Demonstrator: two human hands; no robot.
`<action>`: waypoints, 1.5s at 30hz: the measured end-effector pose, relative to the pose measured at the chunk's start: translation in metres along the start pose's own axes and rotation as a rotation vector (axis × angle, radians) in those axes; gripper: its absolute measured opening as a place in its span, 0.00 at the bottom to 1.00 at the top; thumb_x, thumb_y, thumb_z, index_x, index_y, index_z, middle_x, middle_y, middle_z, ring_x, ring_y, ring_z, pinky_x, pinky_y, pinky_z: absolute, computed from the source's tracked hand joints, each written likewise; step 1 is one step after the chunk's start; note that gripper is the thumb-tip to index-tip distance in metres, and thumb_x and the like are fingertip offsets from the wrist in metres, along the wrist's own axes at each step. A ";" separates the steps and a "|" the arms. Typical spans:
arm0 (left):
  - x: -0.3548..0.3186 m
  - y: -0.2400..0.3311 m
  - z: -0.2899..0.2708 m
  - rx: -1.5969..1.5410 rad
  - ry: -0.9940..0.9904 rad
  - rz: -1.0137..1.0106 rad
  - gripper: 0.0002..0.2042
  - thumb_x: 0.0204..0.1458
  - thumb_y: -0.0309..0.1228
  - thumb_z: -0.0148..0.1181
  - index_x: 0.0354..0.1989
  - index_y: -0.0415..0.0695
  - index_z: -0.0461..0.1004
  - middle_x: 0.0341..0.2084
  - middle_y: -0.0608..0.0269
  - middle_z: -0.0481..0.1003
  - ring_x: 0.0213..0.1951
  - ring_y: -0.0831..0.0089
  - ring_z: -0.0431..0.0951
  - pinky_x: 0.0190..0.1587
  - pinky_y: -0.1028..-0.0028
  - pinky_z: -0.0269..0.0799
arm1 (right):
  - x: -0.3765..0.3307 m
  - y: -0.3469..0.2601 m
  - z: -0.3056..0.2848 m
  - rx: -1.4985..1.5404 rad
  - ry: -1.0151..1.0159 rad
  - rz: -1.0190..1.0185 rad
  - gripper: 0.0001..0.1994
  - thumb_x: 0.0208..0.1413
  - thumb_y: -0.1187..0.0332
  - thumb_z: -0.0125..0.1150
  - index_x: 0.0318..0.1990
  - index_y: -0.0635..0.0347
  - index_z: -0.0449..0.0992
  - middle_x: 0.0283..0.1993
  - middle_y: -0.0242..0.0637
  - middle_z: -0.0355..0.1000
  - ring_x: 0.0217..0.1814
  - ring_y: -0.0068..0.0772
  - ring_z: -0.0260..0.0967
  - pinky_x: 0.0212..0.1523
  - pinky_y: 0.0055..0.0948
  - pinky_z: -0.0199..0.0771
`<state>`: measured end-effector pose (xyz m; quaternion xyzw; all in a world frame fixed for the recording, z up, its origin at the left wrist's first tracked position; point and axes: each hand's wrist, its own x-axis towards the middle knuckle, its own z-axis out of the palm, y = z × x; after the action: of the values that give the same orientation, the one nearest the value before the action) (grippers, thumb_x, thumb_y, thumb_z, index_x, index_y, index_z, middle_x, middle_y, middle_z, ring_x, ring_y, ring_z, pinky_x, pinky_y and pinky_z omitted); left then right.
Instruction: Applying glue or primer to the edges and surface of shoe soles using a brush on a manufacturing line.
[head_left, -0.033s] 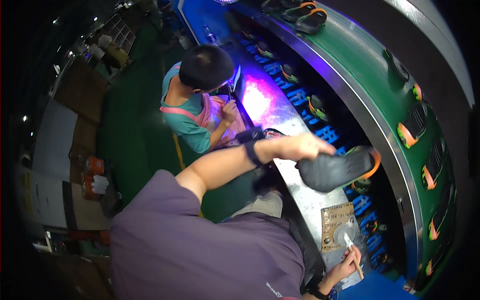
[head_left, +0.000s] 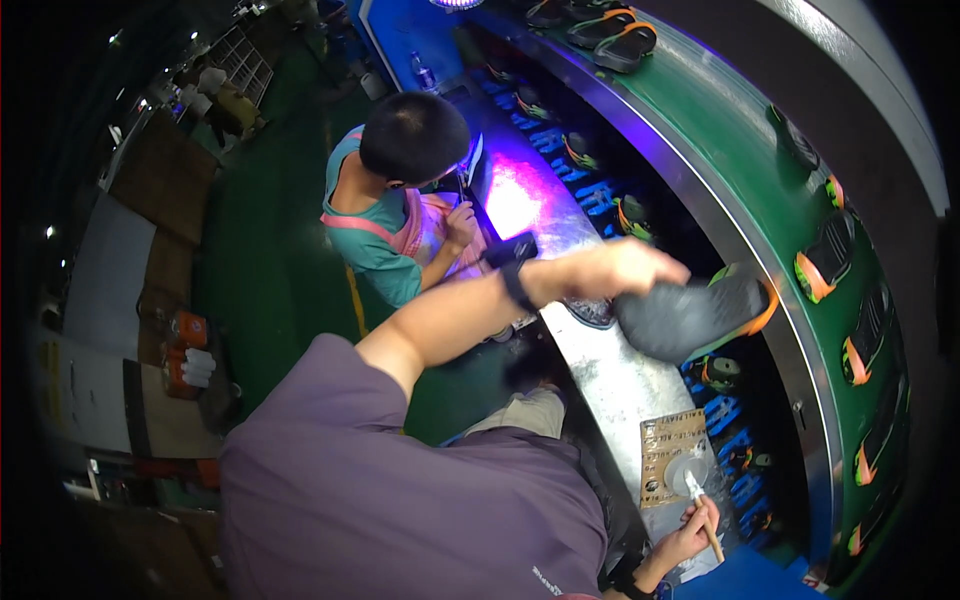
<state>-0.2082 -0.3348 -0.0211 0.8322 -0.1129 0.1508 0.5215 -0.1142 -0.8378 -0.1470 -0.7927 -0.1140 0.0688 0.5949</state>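
Observation:
My left hand (head_left: 625,268) is closed on one end of a black slide sandal (head_left: 680,318), with the fingers a little blurred. The sandal is tilted over the metal bench, and its green and orange strap shows at the far end. Toward the bottom of the head view, my right hand (head_left: 690,535) grips a brush (head_left: 708,520) by its wooden handle. The brush's white head rests in a small round translucent dish (head_left: 684,470). Under the dish lies a piece of brown cardboard (head_left: 657,485).
A metal bench (head_left: 610,375) runs beside a dark lower conveyor with blue holders (head_left: 728,408). A green upper belt (head_left: 740,190) carries several black and orange sandals (head_left: 825,255). A seated co-worker (head_left: 385,215) works further along under pinkish-purple light. A dark patterned round-edged object (head_left: 590,312) lies below my left wrist.
My left hand and the sandal have moved a little up and to the right, toward the conveyor. The right hand with the brush has hardly moved.

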 end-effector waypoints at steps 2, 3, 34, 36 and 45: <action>0.063 -0.001 -0.045 -0.241 0.191 -0.161 0.23 0.59 0.34 0.56 0.60 0.34 0.74 0.50 0.48 0.80 0.51 0.56 0.80 0.57 0.62 0.74 | -0.001 -0.005 0.004 -0.022 -0.003 0.001 0.11 0.70 0.69 0.50 0.47 0.66 0.77 0.37 0.30 0.70 0.33 0.15 0.60 0.34 0.17 0.58; 0.098 0.022 -0.061 -0.575 0.314 -0.392 0.21 0.60 0.37 0.57 0.56 0.34 0.76 0.37 0.50 0.81 0.34 0.61 0.82 0.41 0.63 0.80 | -0.003 -0.007 0.006 -0.004 0.016 0.018 0.11 0.70 0.69 0.50 0.47 0.66 0.77 0.37 0.29 0.70 0.34 0.15 0.59 0.34 0.17 0.59; 0.066 -0.043 -0.092 0.478 1.411 0.046 0.12 0.40 0.16 0.52 0.37 0.37 0.70 0.30 0.48 0.75 0.34 0.55 0.79 0.40 0.62 0.76 | 0.043 0.043 0.019 0.245 -0.393 -0.030 0.10 0.70 0.69 0.53 0.45 0.67 0.76 0.39 0.29 0.71 0.37 0.16 0.61 0.39 0.18 0.62; 0.046 -0.021 -0.083 0.766 1.348 0.207 0.16 0.40 0.16 0.50 0.39 0.35 0.76 0.35 0.52 0.78 0.36 0.63 0.79 0.45 0.70 0.76 | 0.002 0.037 -0.020 0.011 -0.238 -0.040 0.10 0.69 0.69 0.54 0.46 0.69 0.76 0.39 0.31 0.72 0.40 0.20 0.65 0.42 0.22 0.66; 0.006 0.026 0.122 -0.815 0.393 -0.605 0.13 0.59 0.30 0.57 0.44 0.32 0.79 0.39 0.53 0.83 0.39 0.65 0.84 0.47 0.68 0.80 | 0.036 0.109 -0.075 -0.280 0.094 0.057 0.10 0.62 0.67 0.61 0.42 0.66 0.81 0.33 0.35 0.78 0.33 0.24 0.73 0.38 0.27 0.74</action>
<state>-0.1955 -0.4562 -0.0474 0.5141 0.1820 0.0908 0.8332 -0.0503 -0.9265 -0.2292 -0.8730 -0.0721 0.0320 0.4812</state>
